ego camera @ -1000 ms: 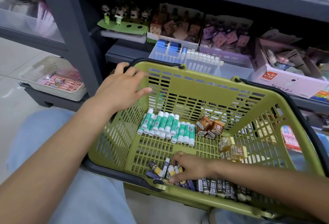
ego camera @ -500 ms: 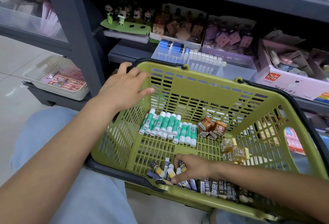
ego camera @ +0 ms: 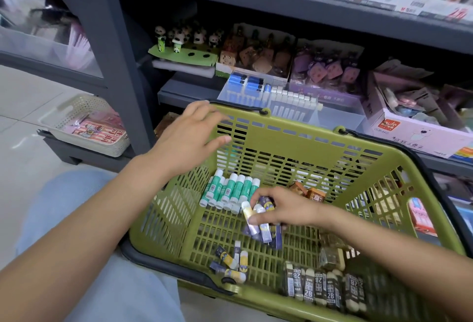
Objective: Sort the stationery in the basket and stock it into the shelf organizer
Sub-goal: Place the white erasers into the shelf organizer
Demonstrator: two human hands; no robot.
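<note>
An olive-green basket point(ego camera: 294, 142) sits on my lap in front of the shelf. My right hand point(ego camera: 286, 209) is raised above the basket floor and grips a bunch of small purple-and-white erasers point(ego camera: 258, 221). More of these erasers point(ego camera: 231, 261) lie at the near left corner. Green glue sticks point(ego camera: 230, 191) lie in a row at the back left. Dark 2B erasers point(ego camera: 325, 288) line the near wall. My left hand point(ego camera: 189, 139) hovers with spread fingers over the basket's far left corner. A clear shelf organizer point(ego camera: 289, 106) stands behind the basket.
Brown boxed items point(ego camera: 311, 192) and clear-wrapped yellow ones point(ego camera: 332, 257) also lie in the basket. The shelf holds panda figures point(ego camera: 184, 37), purple packs point(ego camera: 330, 70) and a pink box point(ego camera: 414, 134). A white basket point(ego camera: 84, 127) sits low at left beside a grey post point(ego camera: 120, 60).
My right hand has lifted from the near corner with a bunch of purple erasers and moved up toward the basket's middle. My left hand's fingers have come off the rim.
</note>
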